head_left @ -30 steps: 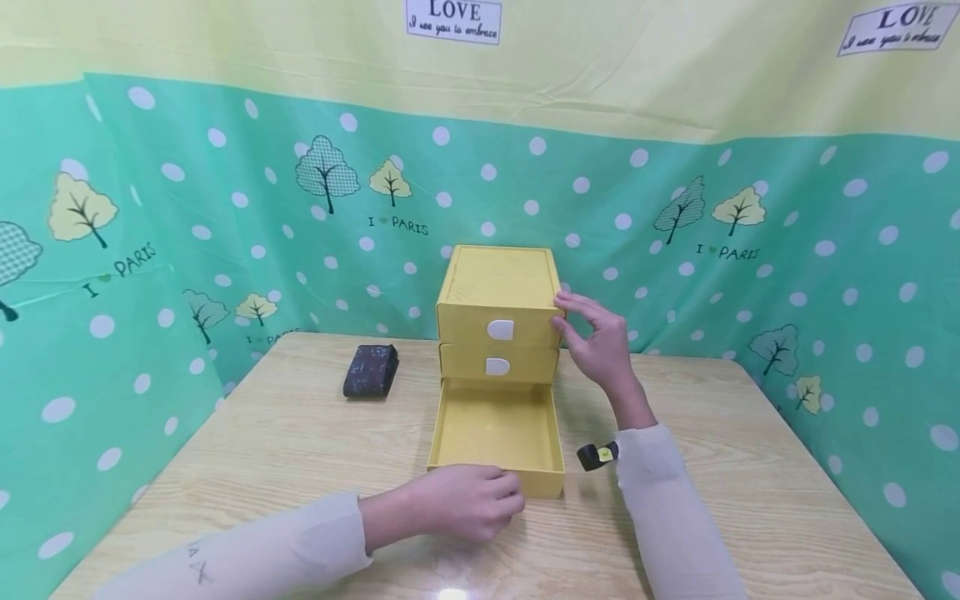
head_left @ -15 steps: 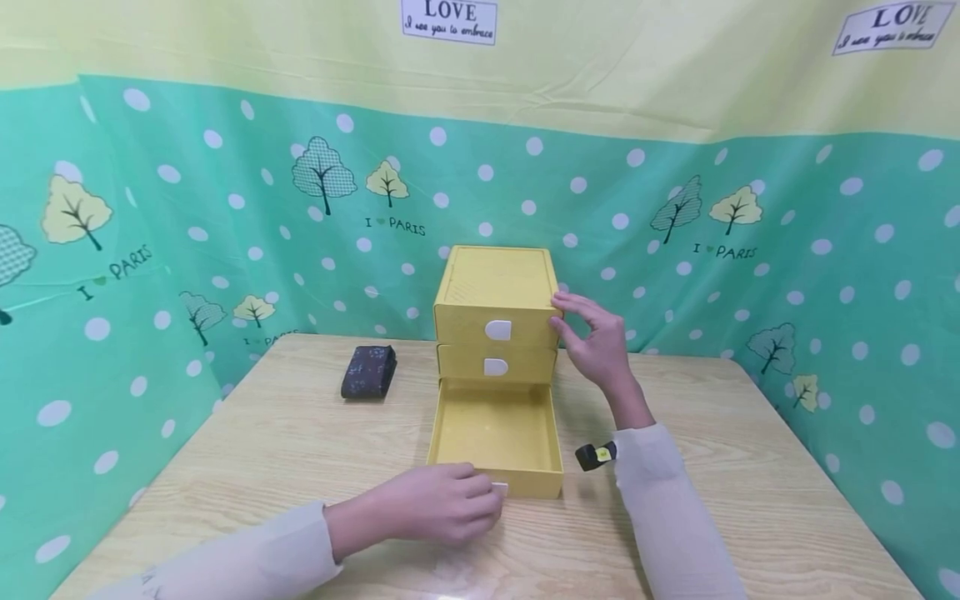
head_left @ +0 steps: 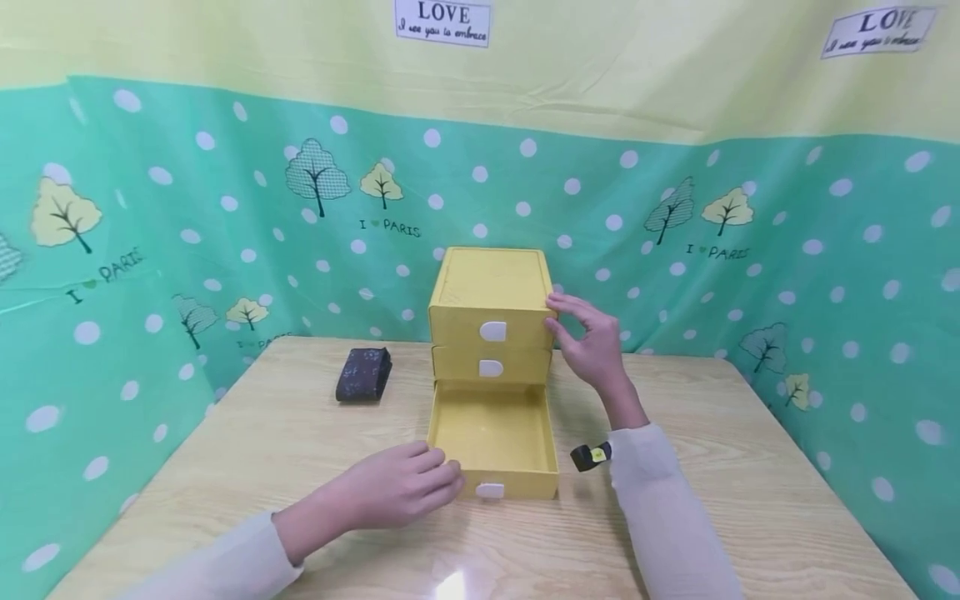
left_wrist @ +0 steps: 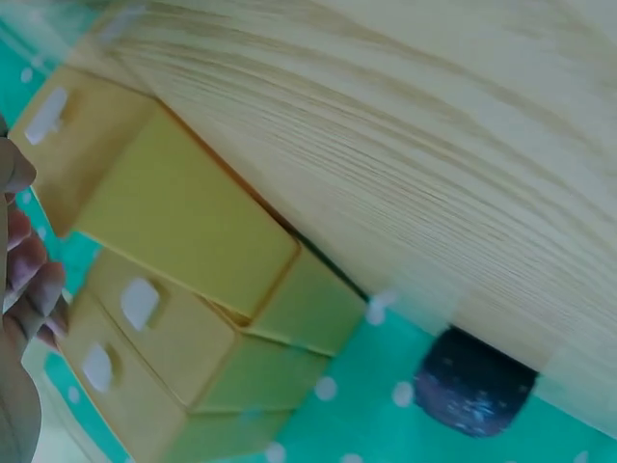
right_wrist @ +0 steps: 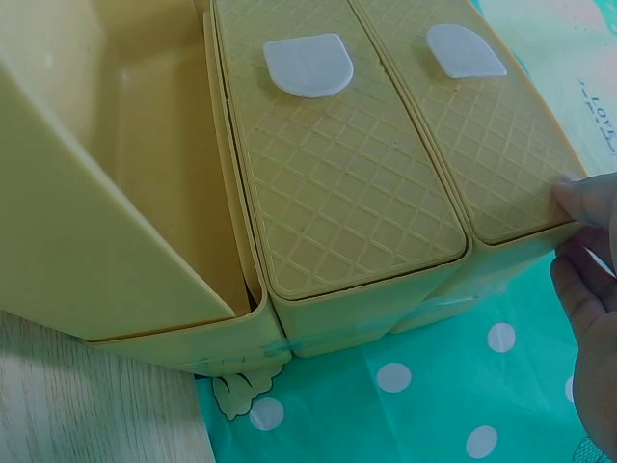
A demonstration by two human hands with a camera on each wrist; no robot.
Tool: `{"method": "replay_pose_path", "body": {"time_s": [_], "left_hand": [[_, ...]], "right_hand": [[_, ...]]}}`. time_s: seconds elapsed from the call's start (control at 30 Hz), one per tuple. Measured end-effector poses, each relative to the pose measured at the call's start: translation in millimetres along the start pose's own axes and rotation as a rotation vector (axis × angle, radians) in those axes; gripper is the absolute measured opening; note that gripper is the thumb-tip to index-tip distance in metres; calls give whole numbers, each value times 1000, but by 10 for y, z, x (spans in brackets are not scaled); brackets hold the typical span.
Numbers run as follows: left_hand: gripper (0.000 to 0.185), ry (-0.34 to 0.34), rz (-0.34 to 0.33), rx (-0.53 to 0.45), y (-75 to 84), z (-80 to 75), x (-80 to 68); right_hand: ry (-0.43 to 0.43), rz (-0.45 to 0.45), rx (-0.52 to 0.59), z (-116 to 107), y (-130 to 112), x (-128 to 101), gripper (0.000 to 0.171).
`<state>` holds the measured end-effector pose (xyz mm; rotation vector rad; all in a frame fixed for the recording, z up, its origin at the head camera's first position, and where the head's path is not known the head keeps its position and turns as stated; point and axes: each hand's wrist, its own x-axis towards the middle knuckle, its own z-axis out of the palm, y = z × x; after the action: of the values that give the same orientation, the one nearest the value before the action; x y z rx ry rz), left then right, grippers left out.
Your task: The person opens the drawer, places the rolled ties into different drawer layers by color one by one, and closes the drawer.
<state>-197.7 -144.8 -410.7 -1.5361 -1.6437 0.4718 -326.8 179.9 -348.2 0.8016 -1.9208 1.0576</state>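
I count one yellow drawer unit (head_left: 491,310) with three drawers. One dark pouch (head_left: 363,374) lies on one table (head_left: 750,500). Two hands.

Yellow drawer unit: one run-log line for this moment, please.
bottom drawer: pulled open, looks empty | left hand: open, at drawer front | right hand: steadies yellow drawer unit | dark pouch: on table

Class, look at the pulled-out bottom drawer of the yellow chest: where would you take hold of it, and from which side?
Probably at the white tab on the front of the bottom drawer, coming from the near side: it sits centred on the panel and faces the person, and the left hand is beside it.
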Motion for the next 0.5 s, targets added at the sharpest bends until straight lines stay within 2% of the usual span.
{"method": "replay_pose_path", "body": {"time_s": [0.17,0.3,0.4,0.5], "left_hand": [[45,-11,-77,-2,-78,-44,-197],[46,-27,-148,-15,-173,2,-324],[43,-76,-213,-64,-239,66,-429],[36,-162,-280,-112,-309,130,-536]], "right_hand": [[-8,-2,16,53,-8,9,29],[-3,6,10,36,-4,15,29],[-7,10,-1,16,0,9,29],[-4,15,-6,0,3,-5,29]]}}
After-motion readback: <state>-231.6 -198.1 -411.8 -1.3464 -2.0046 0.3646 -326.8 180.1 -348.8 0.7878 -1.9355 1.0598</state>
